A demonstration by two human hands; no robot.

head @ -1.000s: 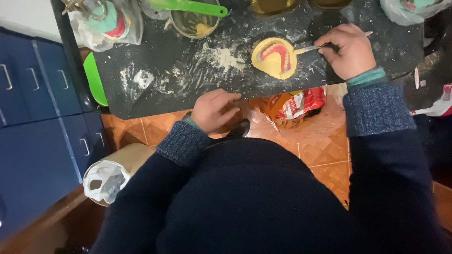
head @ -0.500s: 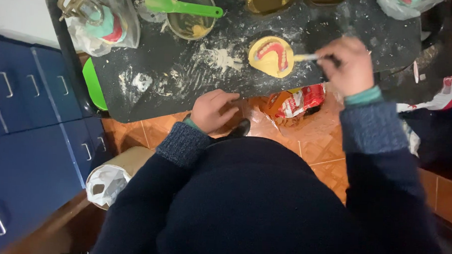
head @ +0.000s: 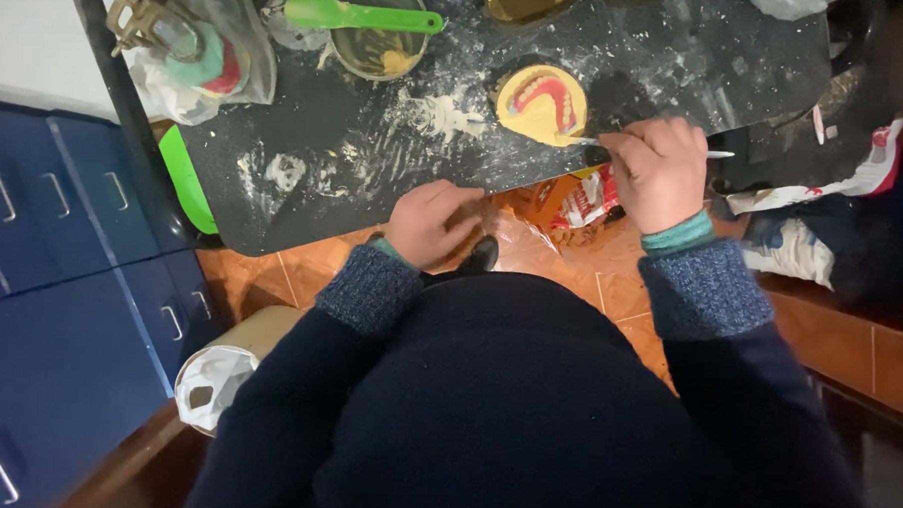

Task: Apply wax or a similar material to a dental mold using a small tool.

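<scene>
The right hand [head: 659,171] has its fingers curled tight around a thin metal tool [head: 586,141], whose tip touches the yellow dental cast [head: 542,105] lying on the dusty black worktop [head: 678,62]. The left hand [head: 431,221] rests loosely curled, holding nothing, at the worktop's near edge, well apart from the cast.

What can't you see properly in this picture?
Head view only:
- Thin tool: its middle is hidden inside the right hand.
- Left hand: the palm faces down at the edge of the black table, so whether it holds anything is hidden.
- Yellow dental model: the teeth are too small to make out.
- Bowl: cut off by the top edge.
</scene>
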